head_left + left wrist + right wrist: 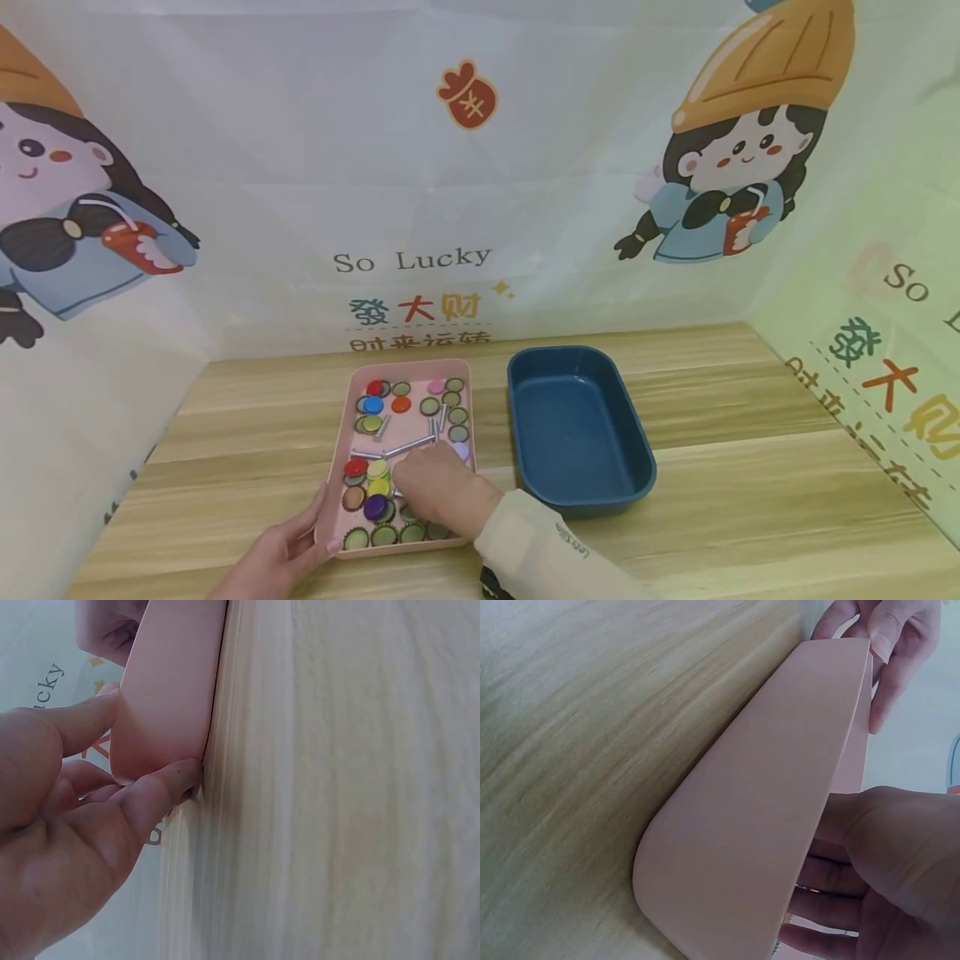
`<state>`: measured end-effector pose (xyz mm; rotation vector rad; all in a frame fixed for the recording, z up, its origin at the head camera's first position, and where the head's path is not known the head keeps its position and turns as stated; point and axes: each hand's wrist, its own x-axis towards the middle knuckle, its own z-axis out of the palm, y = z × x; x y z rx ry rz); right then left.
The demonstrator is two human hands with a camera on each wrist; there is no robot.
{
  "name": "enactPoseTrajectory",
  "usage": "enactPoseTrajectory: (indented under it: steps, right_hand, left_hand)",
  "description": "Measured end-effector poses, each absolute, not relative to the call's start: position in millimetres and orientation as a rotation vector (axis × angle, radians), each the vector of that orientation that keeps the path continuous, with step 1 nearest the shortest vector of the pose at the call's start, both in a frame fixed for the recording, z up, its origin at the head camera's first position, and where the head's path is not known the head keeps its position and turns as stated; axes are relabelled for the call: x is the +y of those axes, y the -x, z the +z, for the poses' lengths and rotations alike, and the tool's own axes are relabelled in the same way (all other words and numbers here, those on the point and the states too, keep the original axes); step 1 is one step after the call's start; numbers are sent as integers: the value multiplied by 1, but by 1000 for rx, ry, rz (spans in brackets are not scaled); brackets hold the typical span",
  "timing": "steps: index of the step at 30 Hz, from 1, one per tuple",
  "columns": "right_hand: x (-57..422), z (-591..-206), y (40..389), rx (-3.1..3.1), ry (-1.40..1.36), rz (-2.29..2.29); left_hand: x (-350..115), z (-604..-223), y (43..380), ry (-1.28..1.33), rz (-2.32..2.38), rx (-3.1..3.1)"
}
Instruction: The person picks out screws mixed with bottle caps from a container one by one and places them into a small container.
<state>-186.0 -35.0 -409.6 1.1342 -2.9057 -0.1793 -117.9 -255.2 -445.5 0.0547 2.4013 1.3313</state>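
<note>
A shallow pink tray holds several bottle caps, some showing green undersides, others red, blue, yellow or purple tops. Slim silver metal rods, like bolts, lie among them. My left hand grips the tray's near left corner; in the left wrist view its thumb is at the rim and the fingers are around the corner. Inside the tray, my right hand reaches down among the caps. In the right wrist view the tray wall hides its fingertips, so whether they pinch anything does not show.
Right of the pink tray stands a deeper dark blue bin with nothing visible in it. Both rest on a wood-grain tabletop. A printed cloth rises behind the table and along both sides.
</note>
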Motion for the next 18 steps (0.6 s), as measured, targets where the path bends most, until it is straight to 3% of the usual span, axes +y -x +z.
enactPoseTrajectory:
  steps: [18]
  right_hand:
    - [-38,-402,188,-2823,-1160,-119]
  left_hand:
    - [-258,-446,118,-98,1348,2385]
